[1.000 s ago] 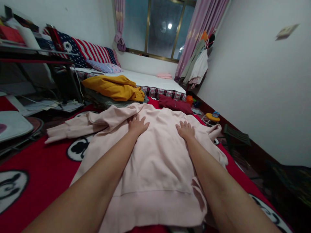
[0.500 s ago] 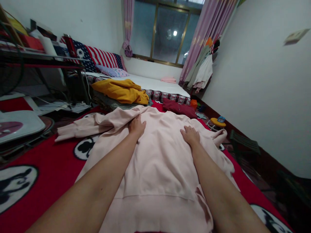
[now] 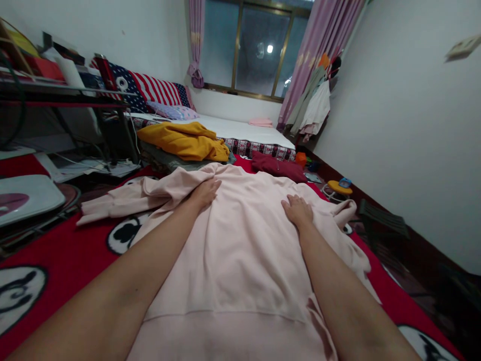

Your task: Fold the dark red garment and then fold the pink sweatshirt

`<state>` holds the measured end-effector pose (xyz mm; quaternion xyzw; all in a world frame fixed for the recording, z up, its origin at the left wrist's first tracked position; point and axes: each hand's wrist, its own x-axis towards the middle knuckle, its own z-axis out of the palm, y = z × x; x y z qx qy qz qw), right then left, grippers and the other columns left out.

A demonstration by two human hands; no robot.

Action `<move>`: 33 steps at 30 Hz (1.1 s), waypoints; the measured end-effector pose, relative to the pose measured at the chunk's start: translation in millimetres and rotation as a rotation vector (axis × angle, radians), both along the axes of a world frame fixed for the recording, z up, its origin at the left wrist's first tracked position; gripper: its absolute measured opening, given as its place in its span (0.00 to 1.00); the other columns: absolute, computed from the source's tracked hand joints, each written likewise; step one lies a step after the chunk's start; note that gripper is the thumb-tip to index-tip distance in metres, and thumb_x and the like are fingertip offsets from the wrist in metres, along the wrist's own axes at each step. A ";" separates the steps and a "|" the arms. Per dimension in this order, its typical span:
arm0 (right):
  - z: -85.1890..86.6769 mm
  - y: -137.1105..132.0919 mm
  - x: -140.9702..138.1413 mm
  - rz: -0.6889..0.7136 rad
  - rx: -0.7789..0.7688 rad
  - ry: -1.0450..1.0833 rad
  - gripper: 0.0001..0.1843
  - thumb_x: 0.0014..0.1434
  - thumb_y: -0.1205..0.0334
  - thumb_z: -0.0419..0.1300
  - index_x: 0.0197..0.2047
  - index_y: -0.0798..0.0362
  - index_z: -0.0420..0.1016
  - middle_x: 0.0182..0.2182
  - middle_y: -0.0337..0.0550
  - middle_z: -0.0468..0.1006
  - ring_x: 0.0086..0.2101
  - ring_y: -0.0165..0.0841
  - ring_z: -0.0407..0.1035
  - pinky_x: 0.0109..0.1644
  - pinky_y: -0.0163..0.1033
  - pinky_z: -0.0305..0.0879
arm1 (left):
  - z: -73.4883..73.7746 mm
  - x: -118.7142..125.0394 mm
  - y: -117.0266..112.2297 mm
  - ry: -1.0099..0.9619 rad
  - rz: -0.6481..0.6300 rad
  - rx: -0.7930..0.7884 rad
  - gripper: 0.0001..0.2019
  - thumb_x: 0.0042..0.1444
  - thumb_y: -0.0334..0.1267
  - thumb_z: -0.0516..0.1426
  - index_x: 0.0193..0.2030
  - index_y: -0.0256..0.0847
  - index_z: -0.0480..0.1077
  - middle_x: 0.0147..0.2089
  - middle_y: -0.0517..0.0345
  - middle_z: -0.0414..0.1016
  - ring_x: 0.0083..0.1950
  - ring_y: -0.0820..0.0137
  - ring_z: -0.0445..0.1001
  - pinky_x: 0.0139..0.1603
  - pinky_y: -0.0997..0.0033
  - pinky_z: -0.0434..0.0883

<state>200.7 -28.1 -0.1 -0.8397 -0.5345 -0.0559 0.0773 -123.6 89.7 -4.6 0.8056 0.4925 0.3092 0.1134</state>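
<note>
A pale pink sweatshirt [image 3: 244, 240] lies spread out with its wide hem band toward me. Its left sleeve [image 3: 120, 198] stretches out to the left, while the right sleeve is bunched at the right side. My left hand [image 3: 205, 193] rests on the upper left of the cloth, palm down, fingers extended. On the upper right, my right hand [image 3: 298, 208] lies flat with its fingers a little apart. Both hands touch the fabric and neither grips it. Beneath is a red blanket [image 3: 75, 265] with black-and-white cartoon patches.
Beyond the sweatshirt lie a yellow garment [image 3: 184, 140] and a dark red garment [image 3: 278, 167]. A bed [image 3: 233, 130] stands under the window. A cluttered desk [image 3: 67, 103] is at the left; a yellow stool [image 3: 339, 188] and a dark folding stool [image 3: 383, 218] are at the right.
My left hand has slid slightly left across the sweatshirt. My right hand has shifted slightly right and down in the view, still flat on the cloth.
</note>
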 end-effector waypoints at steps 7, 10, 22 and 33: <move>1.9 -2.0 3.0 0.043 0.047 0.000 0.28 0.66 0.50 0.45 0.64 0.53 0.63 0.64 0.52 0.62 0.61 0.44 0.56 0.63 0.53 0.52 | -0.9 -6.0 1.6 -0.035 -0.059 -0.004 0.22 0.57 0.39 0.52 0.55 0.31 0.72 0.59 0.45 0.72 0.62 0.59 0.68 0.66 0.67 0.60; 2.3 -1.8 3.5 0.048 0.055 0.006 0.27 0.66 0.50 0.45 0.62 0.53 0.65 0.62 0.52 0.64 0.60 0.44 0.58 0.62 0.53 0.53 | -1.9 -5.8 1.7 -0.035 -0.072 -0.002 0.23 0.56 0.39 0.53 0.56 0.30 0.72 0.59 0.44 0.73 0.62 0.58 0.68 0.65 0.66 0.61; 2.0 0.1 5.7 0.046 0.064 0.027 0.27 0.65 0.50 0.47 0.62 0.53 0.66 0.62 0.50 0.65 0.60 0.43 0.59 0.63 0.49 0.52 | -2.6 -7.1 0.6 -0.043 -0.077 -0.007 0.23 0.57 0.40 0.53 0.57 0.33 0.72 0.59 0.48 0.72 0.62 0.61 0.68 0.66 0.68 0.59; 1.8 -1.9 5.3 0.064 0.105 0.026 0.25 0.65 0.51 0.48 0.60 0.54 0.68 0.61 0.50 0.67 0.59 0.43 0.61 0.62 0.50 0.54 | -0.5 -6.7 -1.2 -0.044 -0.086 -0.009 0.23 0.56 0.40 0.52 0.56 0.32 0.72 0.59 0.47 0.73 0.62 0.60 0.68 0.66 0.69 0.60</move>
